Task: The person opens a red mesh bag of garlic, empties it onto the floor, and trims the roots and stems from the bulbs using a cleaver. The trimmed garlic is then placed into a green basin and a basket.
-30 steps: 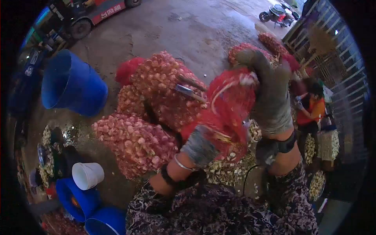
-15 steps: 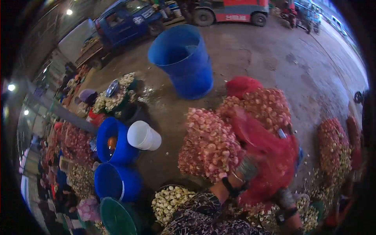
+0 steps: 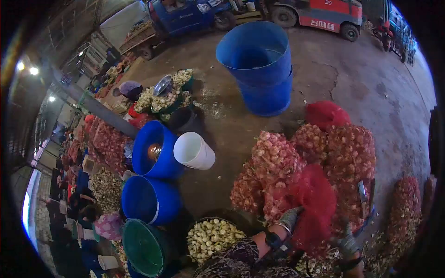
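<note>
My left hand point(image 3: 289, 219), gloved and with a dark band at the wrist, grips the loose red mesh point(image 3: 315, 199) of a sack at the lower right. Pinkish garlic bulbs point(image 3: 278, 157) fill the sack's body just beyond that hand. Low at the right, my right hand point(image 3: 348, 243), also gloved, is beside the mesh's lower edge, its fingers pointing up and blurred. Past it stands another full mesh sack point(image 3: 350, 155). A basket of pale garlic bulbs point(image 3: 214, 237) is to the left of my left forearm, and more pale bulbs point(image 3: 320, 264) lie beneath the hands.
Blue tubs point(image 3: 150, 199), a green tub point(image 3: 143, 248) and a white bucket point(image 3: 194, 150) stand to the left. Tall stacked blue barrels point(image 3: 264, 88) are ahead. A blue truck point(image 3: 185, 18) and a red forklift point(image 3: 320, 16) are behind. More sacks point(image 3: 403, 208) line the right.
The view has swung left, shifting the scene rightward. The red mesh, spread wide between both hands before, now hangs bunched at my left hand and lies against the filled sack.
</note>
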{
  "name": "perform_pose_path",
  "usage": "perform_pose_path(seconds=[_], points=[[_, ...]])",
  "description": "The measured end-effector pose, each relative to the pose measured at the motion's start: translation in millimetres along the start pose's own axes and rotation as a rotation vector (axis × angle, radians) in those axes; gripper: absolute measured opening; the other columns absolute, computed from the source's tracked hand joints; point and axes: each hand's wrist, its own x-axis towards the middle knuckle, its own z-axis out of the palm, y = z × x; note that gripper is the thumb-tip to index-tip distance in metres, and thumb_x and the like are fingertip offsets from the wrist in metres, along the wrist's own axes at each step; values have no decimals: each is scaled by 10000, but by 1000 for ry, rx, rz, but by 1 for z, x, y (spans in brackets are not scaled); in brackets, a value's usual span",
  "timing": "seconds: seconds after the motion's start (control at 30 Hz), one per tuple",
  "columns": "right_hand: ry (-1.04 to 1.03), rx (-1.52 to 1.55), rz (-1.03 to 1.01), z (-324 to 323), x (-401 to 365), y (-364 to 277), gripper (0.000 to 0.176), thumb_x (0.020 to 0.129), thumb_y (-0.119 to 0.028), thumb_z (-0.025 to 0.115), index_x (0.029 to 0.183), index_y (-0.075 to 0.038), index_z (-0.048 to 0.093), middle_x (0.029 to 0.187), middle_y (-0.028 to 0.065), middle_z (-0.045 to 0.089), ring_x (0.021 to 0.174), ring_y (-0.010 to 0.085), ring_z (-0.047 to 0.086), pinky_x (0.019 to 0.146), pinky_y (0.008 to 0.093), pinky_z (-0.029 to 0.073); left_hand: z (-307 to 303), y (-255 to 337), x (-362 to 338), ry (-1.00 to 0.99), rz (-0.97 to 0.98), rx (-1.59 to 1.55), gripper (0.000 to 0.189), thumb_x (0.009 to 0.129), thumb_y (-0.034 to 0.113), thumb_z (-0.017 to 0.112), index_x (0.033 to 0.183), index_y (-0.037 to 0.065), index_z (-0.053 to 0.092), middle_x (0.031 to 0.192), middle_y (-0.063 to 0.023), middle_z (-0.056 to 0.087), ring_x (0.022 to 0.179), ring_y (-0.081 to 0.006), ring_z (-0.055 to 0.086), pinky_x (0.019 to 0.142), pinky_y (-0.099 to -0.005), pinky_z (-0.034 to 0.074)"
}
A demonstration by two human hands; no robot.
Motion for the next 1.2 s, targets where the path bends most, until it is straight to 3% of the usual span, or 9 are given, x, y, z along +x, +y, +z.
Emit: perform_pose_path(seconds=[0.1,0.2,0.27,0.43,0.63,0.73,0.93,1.13,1.2], points=[[-46,-74,4,22,10,43,600,740,-134,724,1282,-91,469,1242,94,542,1062,211,569,861,349,517,-15,-20,-11,-336,-9,376,473,899,354,572,1220,7,569,1086,-146,662,935,-285,632,887,-419,469],[-559,-271,721,8,28,83,522,859,-301,652,1309,-87,497,1299,109,524,1159,294,520,942,373,462,-26,-52,-24,-524,-41,795,490,905,375,566,1236,14,561,1101,-138,657,951,-280,627,895,-409,469],[-263,-1377,-387,8,7,132,492,856,-246,596,1293,-49,485,1222,160,565,1110,329,544,941,417,441,-28,-50,-28,-601,-64,1072,501,910,389,562,1247,19,555,1111,-133,654,962,-276,623,900,-402,469],[-102,-714,281,-36,11,140,489,861,-280,593,1277,-44,493,1221,165,563,1120,332,537,951,420,431,-52,-45,34,-567,406,1091,475,877,379,647,1207,48,559,1157,-137,619,993,-281,604,848,-392,492],[169,-707,105,-50,51,174,491,868,-320,588,1259,-37,504,1219,171,561,1133,335,529,963,423,420,-55,28,130,517,926,1902,755,893,539,495,1445,50,330,1487,-190,331,1375,-353,305,1133,-476,224],[162,-870,-151,-14,97,194,494,871,-341,586,1250,-33,509,1218,174,560,1139,337,525,969,424,414,-46,49,173,572,941,2111,804,882,502,513,1493,67,220,1543,-174,210,1413,-352,217,1154,-493,156],[-151,-1036,270,75,160,244,1214,586,-677,727,1486,-65,188,1540,223,159,1413,394,188,1145,455,205,-93,35,275,520,1007,2253,743,918,415,479,1507,77,177,1560,-170,162,1442,-352,125,1150,-538,110],[-118,-1197,274,94,167,320,1250,606,-760,635,1517,-103,86,1554,221,79,1431,416,52,1146,553,51,-76,52,269,639,1435,1842,711,913,396,510,1488,75,244,1535,-209,200,1417,-389,177,1151,-515,148],[-126,-1229,234,93,169,345,1200,629,-757,603,1517,-126,101,1554,220,77,1426,434,33,1140,563,31,-67,59,279,821,1219,1881,714,898,357,540,1485,74,249,1522,-219,223,1399,-405,213,1155,-492,159]])
